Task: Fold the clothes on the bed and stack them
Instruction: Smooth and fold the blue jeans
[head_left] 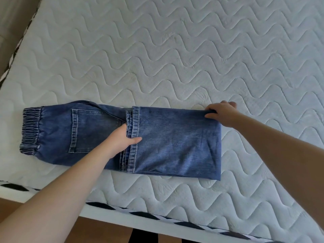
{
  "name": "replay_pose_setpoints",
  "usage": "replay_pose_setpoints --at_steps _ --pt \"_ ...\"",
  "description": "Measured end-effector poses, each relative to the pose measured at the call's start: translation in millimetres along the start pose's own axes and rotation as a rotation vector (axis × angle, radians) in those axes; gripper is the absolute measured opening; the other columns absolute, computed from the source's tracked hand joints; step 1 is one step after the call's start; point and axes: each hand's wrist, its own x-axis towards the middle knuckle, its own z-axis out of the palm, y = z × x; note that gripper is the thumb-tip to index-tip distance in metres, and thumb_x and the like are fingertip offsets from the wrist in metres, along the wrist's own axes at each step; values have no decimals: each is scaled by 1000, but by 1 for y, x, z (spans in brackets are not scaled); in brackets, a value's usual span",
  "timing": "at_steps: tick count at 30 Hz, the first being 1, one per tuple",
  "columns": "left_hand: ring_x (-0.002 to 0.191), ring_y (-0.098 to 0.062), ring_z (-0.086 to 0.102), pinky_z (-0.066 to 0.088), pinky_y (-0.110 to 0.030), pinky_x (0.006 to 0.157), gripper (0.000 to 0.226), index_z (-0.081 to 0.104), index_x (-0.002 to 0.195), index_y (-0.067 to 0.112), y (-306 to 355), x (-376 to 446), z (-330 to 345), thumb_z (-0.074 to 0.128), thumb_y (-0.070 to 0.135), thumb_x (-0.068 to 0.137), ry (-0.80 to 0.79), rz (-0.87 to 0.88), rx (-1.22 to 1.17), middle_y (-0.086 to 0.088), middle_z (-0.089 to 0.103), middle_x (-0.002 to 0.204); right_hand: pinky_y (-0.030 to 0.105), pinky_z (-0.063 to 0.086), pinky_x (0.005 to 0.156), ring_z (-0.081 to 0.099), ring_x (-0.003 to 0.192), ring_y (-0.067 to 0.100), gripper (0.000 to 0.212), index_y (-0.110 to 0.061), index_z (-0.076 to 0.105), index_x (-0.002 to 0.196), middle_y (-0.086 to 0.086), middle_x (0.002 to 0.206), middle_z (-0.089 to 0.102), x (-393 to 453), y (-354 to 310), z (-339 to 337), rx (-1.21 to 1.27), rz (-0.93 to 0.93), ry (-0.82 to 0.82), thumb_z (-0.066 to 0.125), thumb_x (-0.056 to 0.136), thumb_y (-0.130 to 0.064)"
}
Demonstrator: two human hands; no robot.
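We have the jeans lying across the near part of the mattress, legs doubled back over themselves, hems landing just beside the back pocket. The biggest risk, as we judge it, is the folded leg layer sliding off square: the denim is heavy and our hold covers only two points, so a tug on one side could skew the edges. A smaller risk is the elastic waistband, far from the fold, bunching when it gets turned in. Our left hand pinches the stacked hems, thumb on top. Our right hand curls over the far corner of the fold, fingers wrapped around the cloth.
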Motion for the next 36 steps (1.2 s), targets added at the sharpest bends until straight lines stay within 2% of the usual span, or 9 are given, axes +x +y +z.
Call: replay_pose_setpoints --at_steps 5,10,13,17,19,22,26,31,36 --pt "88 7 55 41 -15 68 39 55 103 34 3 -3 9 82 40 75 169 -13 29 22 61 97 43 20 101 42 118 25 25 -38 61 118 -3 120 61 -4 2 9 -5 59 113 49 97 -44" --pt "113 -22 59 49 -37 94 68 56 127 10 -7 -11 14 80 47 75 132 -176 145 -4 62 126 45 26 105 39 126 30 37 -31 53 129 4 136 47 -20 -12 34 297 266 319 56 93 -41" --pt "101 -15 57 47 -31 85 59 56 122 14 -4 -14 11 75 50 79 90 -177 145 -4 62 127 48 34 106 41 127 32 60 -23 38 141 11 140 40 -35 -20 47 560 474 388 58 91 -50" --pt "129 -25 48 42 -39 106 86 42 143 9 -3 -21 15 71 58 78 82 -231 147 -8 47 146 42 51 81 59 103 29 77 -19 36 140 13 131 54 -63 -30 70 783 642 336 60 82 -64" --pt "139 -26 37 34 -37 112 107 26 152 9 -6 -26 17 77 59 72 89 -247 118 -7 33 156 32 47 65 59 92 24 77 -20 40 137 8 126 59 -77 -33 83 777 622 287 62 79 -66" --pt "140 -24 36 36 -41 112 118 15 155 13 -13 -32 17 85 49 67 49 -290 11 -8 29 158 31 44 62 58 86 19 81 -19 43 129 1 114 59 -89 -32 96 702 586 185 64 72 -73" --pt "126 -17 46 39 -31 102 103 28 151 17 -21 -46 26 86 42 69 67 -245 23 -3 42 150 29 38 53 51 73 15 74 -24 40 104 -11 82 49 -103 -21 103 519 528 -8 73 60 -73" --pt "109 -18 59 43 -29 87 50 50 116 20 -29 -62 42 82 26 78 143 -75 51 6 61 117 29 35 53 52 69 16 47 -16 50 92 -4 77 55 -112 -3 118 541 433 66 83 70 -42" --pt "120 -33 50 42 -41 101 79 39 139 7 -25 -75 59 83 19 75 438 62 262 -17 50 132 32 46 64 61 76 22 27 -17 57 92 2 85 66 -116 5 123 620 420 89 79 78 -22"
